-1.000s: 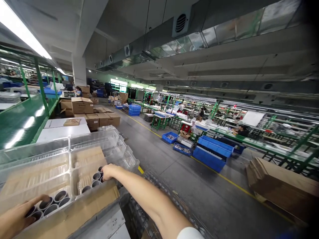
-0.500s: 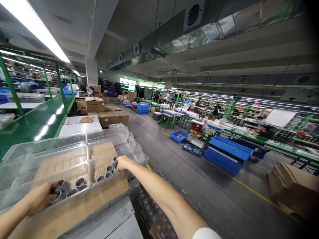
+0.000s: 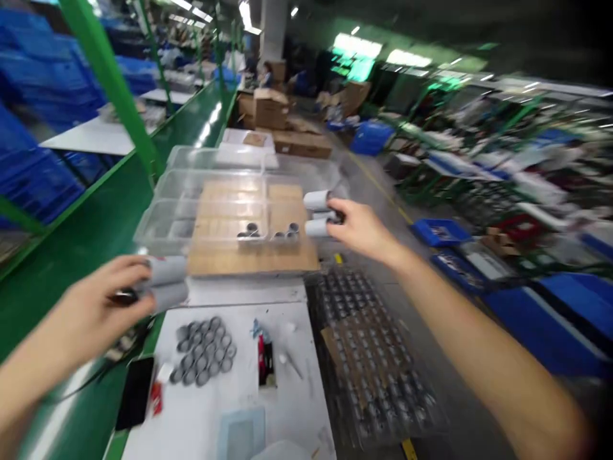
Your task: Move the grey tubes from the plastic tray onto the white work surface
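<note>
My left hand (image 3: 90,306) is closed on short grey tubes (image 3: 167,284), held sideways above the left edge of the white table. Stretched forward, my right hand (image 3: 361,227) grips more grey tubes (image 3: 317,227) by their ends, just right of the clear plastic tray (image 3: 158,223). A few tubes (image 3: 251,229) stand in two of the tray's front compartments, over brown cardboard (image 3: 253,259). On the white table (image 3: 186,434) a cluster of grey tubes (image 3: 205,351) stands upright. Motion blurs the view, and my fingers hide parts of the held tubes.
A black phone (image 3: 135,393), a red packet (image 3: 156,397) and a small box with dark and red items (image 3: 265,364) lie on the table. To the right, low down, are trays of grey parts (image 3: 378,358). A green conveyor (image 3: 110,211) runs along the left.
Both hands have lifted grey tubes out of the tray, the left coming back over the table edge. The view has turned left and down, bringing the table top into sight.
</note>
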A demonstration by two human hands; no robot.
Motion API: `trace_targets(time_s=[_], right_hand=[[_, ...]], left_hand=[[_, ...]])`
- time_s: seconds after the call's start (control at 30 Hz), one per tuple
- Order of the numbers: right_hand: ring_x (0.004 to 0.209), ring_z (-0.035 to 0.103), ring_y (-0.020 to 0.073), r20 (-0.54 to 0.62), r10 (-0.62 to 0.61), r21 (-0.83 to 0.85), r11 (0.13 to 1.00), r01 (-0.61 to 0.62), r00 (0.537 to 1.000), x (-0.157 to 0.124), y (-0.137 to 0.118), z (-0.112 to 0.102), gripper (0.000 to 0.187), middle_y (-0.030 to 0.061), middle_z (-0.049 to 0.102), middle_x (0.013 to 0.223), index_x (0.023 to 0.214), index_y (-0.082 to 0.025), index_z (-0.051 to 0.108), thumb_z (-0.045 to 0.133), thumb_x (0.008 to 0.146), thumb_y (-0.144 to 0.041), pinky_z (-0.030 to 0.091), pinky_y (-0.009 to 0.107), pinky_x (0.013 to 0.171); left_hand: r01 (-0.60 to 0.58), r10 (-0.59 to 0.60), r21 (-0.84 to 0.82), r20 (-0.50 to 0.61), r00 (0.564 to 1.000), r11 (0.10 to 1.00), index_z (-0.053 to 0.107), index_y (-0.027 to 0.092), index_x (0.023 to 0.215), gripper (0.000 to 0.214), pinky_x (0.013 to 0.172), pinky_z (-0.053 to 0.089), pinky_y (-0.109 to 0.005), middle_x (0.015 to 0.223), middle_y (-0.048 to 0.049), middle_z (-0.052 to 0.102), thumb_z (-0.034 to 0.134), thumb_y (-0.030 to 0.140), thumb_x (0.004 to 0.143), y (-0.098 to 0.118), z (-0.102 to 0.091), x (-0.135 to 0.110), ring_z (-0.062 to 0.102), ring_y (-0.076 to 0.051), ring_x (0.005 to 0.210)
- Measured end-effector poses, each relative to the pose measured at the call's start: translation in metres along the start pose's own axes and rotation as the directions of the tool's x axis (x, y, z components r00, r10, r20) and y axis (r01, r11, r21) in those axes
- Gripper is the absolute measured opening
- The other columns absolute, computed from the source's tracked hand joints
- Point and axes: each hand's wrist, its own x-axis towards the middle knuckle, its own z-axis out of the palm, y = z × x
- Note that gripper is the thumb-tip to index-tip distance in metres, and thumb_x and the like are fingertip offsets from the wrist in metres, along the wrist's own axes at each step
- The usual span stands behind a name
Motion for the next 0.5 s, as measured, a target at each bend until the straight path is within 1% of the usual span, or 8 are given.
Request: trace_targets(time_s=[0.03,0.1,0.17,0.23,0.3,0.33,0.4,0.5], right_hand=[[0.118,0.068,0.0279,0.007,-0.048,0.035,0.998,0.048,0.999,-0.012,-0.005,0.009,0.043,0.0091,0.073,0.13,0.132,-0.018,0.07,0.066,0.09,-0.012,0.052,0.041,0.106],[0.117,0.068,0.0274,0.017,-0.198,0.151,0.969,0.194,0.98,-0.04,-0.016,0.036,0.039,0.0067,0.074,0.126,0.125,-0.021,0.074,0.07,0.086,-0.015,0.053,0.039,0.104],[0.123,0.067,0.0245,0.204,-0.275,0.285,0.935,0.212,0.94,-0.067,-0.027,0.078,0.039,0.0061,0.07,0.135,0.128,-0.023,0.073,0.069,0.09,-0.016,0.053,0.037,0.108],[0.126,0.066,0.0211,0.406,-0.275,0.291,0.943,0.162,0.872,-0.087,-0.035,0.134,0.042,0.0065,0.067,0.14,0.132,-0.022,0.071,0.067,0.091,-0.012,0.053,0.033,0.111],[0.12,0.069,0.0202,0.511,-0.258,0.252,0.957,0.145,0.82,-0.094,-0.039,0.196,0.042,0.0076,0.069,0.135,0.134,-0.021,0.069,0.067,0.094,-0.011,0.056,0.032,0.105],[0.117,0.07,0.0214,0.56,-0.237,0.213,0.967,0.138,0.794,-0.094,-0.039,0.227,0.039,0.0082,0.07,0.132,0.134,-0.019,0.069,0.069,0.095,-0.013,0.058,0.036,0.104],[0.113,0.07,0.0246,0.645,-0.174,0.11,0.985,0.135,0.744,-0.088,-0.036,0.282,0.033,0.0099,0.069,0.132,0.133,-0.018,0.067,0.072,0.101,-0.026,0.061,0.046,0.099],[0.115,0.069,0.026,0.71,-0.054,-0.053,0.99,0.13,0.702,-0.074,-0.027,0.343,0.033,0.0111,0.067,0.134,0.132,-0.018,0.067,0.07,0.104,-0.036,0.061,0.048,0.099]], left_hand=[[0.028,-0.025,-0.032,0.095,0.995,0.999,0.073,0.025,0.11,0.038,0.083,0.063,-0.031,0.146,-0.0044,0.062,0.058,0.054,0.091,0.006,0.016,-0.028,0.071,-0.026,0.111],[0.108,-0.099,-0.025,0.239,0.966,0.994,0.076,0.025,0.102,0.023,0.093,0.062,-0.032,0.14,-0.0051,0.067,0.06,0.038,0.09,0.011,0.057,-0.078,0.072,-0.026,0.115],[0.194,-0.182,0.005,0.358,0.916,0.981,0.076,0.023,0.103,0.02,0.101,0.06,-0.035,0.135,-0.0068,0.07,0.061,0.021,0.091,0.003,0.104,-0.122,0.072,-0.025,0.118],[0.268,-0.263,0.056,0.468,0.844,0.962,0.075,0.018,0.11,0.018,0.096,0.062,-0.04,0.13,-0.0084,0.072,0.066,0.014,0.095,-0.013,0.149,-0.159,0.074,-0.023,0.11],[0.31,-0.327,0.127,0.549,0.769,0.942,0.073,0.016,0.116,0.016,0.095,0.063,-0.044,0.126,-0.0089,0.073,0.071,0.021,0.101,-0.029,0.188,-0.19,0.074,-0.023,0.106],[0.321,-0.359,0.172,0.58,0.731,0.931,0.072,0.017,0.117,0.017,0.095,0.063,-0.045,0.127,-0.0089,0.073,0.072,0.024,0.101,-0.036,0.205,-0.202,0.074,-0.023,0.106],[0.325,-0.423,0.272,0.616,0.664,0.906,0.072,0.017,0.12,0.022,0.095,0.063,-0.046,0.132,-0.0098,0.071,0.074,0.027,0.101,-0.047,0.231,-0.221,0.073,-0.025,0.109],[0.306,-0.491,0.386,0.626,0.607,0.87,0.07,0.018,0.127,0.029,0.095,0.063,-0.048,0.139,-0.0114,0.067,0.074,0.029,0.101,-0.061,0.258,-0.237,0.07,-0.029,0.118]])
